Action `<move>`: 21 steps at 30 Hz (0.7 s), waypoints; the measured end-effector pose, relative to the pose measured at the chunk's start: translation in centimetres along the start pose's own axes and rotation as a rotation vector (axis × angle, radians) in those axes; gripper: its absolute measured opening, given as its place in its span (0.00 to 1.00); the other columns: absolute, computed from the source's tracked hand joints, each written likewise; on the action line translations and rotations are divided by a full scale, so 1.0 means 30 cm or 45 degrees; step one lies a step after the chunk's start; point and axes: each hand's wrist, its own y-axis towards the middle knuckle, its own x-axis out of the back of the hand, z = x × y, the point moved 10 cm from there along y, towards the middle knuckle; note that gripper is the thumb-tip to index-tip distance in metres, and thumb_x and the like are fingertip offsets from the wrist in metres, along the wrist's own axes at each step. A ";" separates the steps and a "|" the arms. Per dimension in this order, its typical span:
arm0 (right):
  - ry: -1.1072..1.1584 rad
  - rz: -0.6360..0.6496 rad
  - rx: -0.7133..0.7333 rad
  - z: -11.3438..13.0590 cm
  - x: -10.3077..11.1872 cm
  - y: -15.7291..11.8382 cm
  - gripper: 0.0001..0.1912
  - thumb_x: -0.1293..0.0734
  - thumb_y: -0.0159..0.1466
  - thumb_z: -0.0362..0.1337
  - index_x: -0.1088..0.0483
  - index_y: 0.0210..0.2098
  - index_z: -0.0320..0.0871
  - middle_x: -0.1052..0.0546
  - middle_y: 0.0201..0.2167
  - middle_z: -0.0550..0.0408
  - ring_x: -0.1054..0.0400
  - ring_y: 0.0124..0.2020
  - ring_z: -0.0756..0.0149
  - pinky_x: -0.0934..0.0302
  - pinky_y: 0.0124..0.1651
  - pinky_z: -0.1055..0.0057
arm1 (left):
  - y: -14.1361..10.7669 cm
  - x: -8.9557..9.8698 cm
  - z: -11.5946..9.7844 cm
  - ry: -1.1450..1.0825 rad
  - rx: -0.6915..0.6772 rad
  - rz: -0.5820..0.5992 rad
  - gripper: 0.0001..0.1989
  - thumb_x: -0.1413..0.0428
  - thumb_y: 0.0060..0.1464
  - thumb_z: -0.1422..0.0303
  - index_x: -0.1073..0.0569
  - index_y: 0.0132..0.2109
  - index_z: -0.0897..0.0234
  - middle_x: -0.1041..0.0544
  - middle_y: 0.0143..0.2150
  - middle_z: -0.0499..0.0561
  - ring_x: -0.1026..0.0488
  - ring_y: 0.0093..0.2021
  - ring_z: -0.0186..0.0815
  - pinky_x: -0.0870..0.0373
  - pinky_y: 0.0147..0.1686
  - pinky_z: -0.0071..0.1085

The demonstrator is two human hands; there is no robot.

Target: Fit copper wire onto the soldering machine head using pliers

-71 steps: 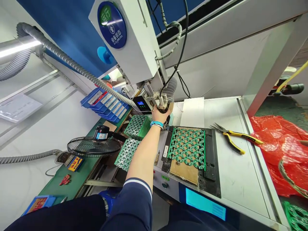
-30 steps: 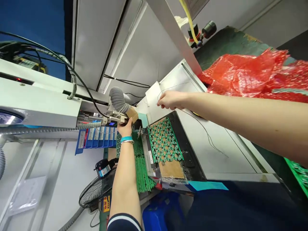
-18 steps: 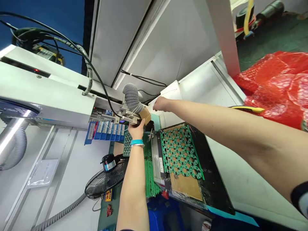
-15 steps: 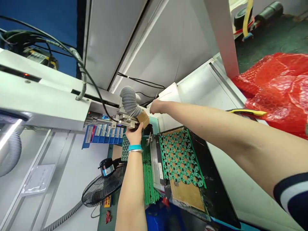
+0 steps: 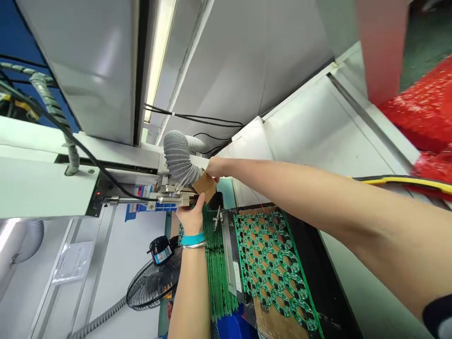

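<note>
My left hand (image 5: pixel 191 218), with a teal band and a silver bangle at the wrist, reaches up to the metal machine head (image 5: pixel 181 198). Its thumb points up beside the lower edge of a folded cardboard piece (image 5: pixel 205 187), and its other fingers are mostly hidden. The cardboard sits at the mouth of a grey flexible duct (image 5: pixel 179 157). From the right, my right hand (image 5: pixel 216 168) closes its bent fingers on the cardboard's upper edge. Below the hands, a green circuit board panel (image 5: pixel 271 263) with round cutouts lies over brown cardboard on a black fixture.
Many green boards (image 5: pixel 219 278) stand in a row left of the fixture. A black fan (image 5: pixel 155 278) and blue bins (image 5: pixel 130 211) are at left. A white machine arm (image 5: pixel 45 179) spans the left side. Red plastic wrap (image 5: pixel 423 108) lies at right, near a yellow-and-black strip (image 5: pixel 406 180).
My right hand has moved left and down from beside the white box onto the cardboard at the duct's mouth. My left hand stays by the machine head. The view has shifted.
</note>
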 end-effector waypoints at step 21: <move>0.126 -0.034 -0.196 -0.038 0.008 -0.002 0.31 0.50 0.60 0.64 0.37 0.29 0.41 0.36 0.23 0.54 0.60 0.15 0.79 0.61 0.15 0.77 | -0.020 -0.057 0.020 -0.218 0.084 -0.024 0.20 0.34 0.32 0.66 0.26 0.36 0.68 0.21 0.39 0.58 0.24 0.40 0.42 0.28 0.42 0.38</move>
